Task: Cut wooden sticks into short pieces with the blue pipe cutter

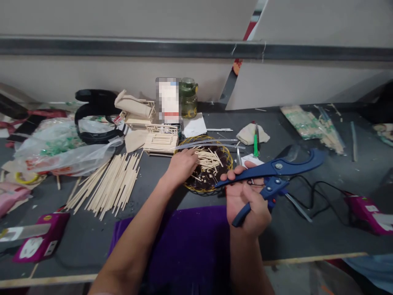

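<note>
At the far left, a plastic bag (73, 143) lies on the dark surface (294, 241), with a magenta box (57, 229) nearer the edge. Next comes a loose fan of long wooden sticks (115, 184), and behind it a small slatted wooden model (161, 143). The left hand (183, 163) reaches over the near-left rim of the yellow-edged basket (227, 157), its fingers at the short wooden pieces (208, 159) inside; I can't tell whether they pinch any. Just right of the basket, the right hand (245, 200) is turned palm up, fingers and thumb clamped round a blue hinged tool (265, 170), whose long arm points to the basket's rim. Beyond, a green-handled tool (256, 145) rests against a crumpled white cloth (245, 134), and sticks in clear wrapping (307, 123) lie farther right.
</note>
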Motion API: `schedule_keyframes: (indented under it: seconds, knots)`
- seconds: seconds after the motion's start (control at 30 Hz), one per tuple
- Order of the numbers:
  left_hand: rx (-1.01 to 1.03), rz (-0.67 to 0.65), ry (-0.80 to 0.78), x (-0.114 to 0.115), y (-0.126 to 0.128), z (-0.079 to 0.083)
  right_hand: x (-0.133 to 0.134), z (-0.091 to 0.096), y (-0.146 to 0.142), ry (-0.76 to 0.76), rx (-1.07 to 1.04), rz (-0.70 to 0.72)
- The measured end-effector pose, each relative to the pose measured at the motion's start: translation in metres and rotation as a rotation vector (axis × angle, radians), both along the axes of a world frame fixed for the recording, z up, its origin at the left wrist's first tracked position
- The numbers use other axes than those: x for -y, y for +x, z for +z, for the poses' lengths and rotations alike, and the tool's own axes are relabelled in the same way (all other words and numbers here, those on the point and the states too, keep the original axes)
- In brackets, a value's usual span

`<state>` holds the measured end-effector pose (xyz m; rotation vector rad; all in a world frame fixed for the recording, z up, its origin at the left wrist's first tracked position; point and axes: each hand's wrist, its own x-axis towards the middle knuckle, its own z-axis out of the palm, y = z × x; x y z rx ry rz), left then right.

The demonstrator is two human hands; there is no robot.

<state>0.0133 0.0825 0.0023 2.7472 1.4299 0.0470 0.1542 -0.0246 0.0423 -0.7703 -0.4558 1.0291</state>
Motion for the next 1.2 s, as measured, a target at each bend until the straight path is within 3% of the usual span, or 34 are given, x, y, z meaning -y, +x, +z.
schedule_keyframes:
  seconds: [0.4,0.67,0.8,0.97,1.2]
  knots:
    - [0.075,0.116,0.097,-0.006,-0.001,-0.004,0.000,0.000,0.000,0.017,-0.030,0.004]
    - [0.094,-0.027,0.163,-0.005,0.006,0.002,-0.001,-0.002,0.008,-0.017,-0.026,-0.036]
    - [0.084,-0.113,0.097,0.000,0.025,0.002,-0.002,-0.004,0.011,-0.015,-0.030,-0.034]
    - [0.003,-0.060,0.004,0.002,0.046,0.000,-0.004,-0.006,0.010,-0.012,-0.042,-0.035]
    - [-0.067,-0.017,-0.040,-0.004,0.054,0.003,-0.003,-0.003,0.010,-0.016,-0.042,-0.033]
